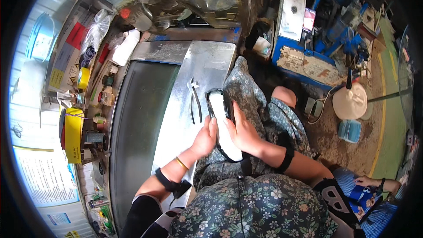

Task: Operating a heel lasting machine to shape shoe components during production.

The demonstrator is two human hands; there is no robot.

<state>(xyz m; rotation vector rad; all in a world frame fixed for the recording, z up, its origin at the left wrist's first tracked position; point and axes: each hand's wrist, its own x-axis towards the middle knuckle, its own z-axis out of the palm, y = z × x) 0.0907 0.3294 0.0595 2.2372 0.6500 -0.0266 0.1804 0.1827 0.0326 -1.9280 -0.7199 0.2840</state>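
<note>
Across my lap lies a long black shoe-shaped piece (219, 108) with a white face turned up; it looks like a shoe upper on a last. My left hand (204, 139) presses against its left side, fingers together. On the opposite side, my right hand (243, 133) lies along the edge, its thumb by the white face, so the piece is clasped between both hands. The fingers' undersides are hidden. Left of the piece, a pair of pincers (194, 101) with dark handles rests on a shiny metal sheet (213, 59).
A dark belt-like surface (145, 105) runs left of the sheet. Beyond it, a shelf holds yellow tape (83, 79) and several spools. Blue machinery (304, 57) stands at the far right, near a white jug (350, 101) and a blue tub (349, 131). Another person's hand (368, 181) shows at lower right.
</note>
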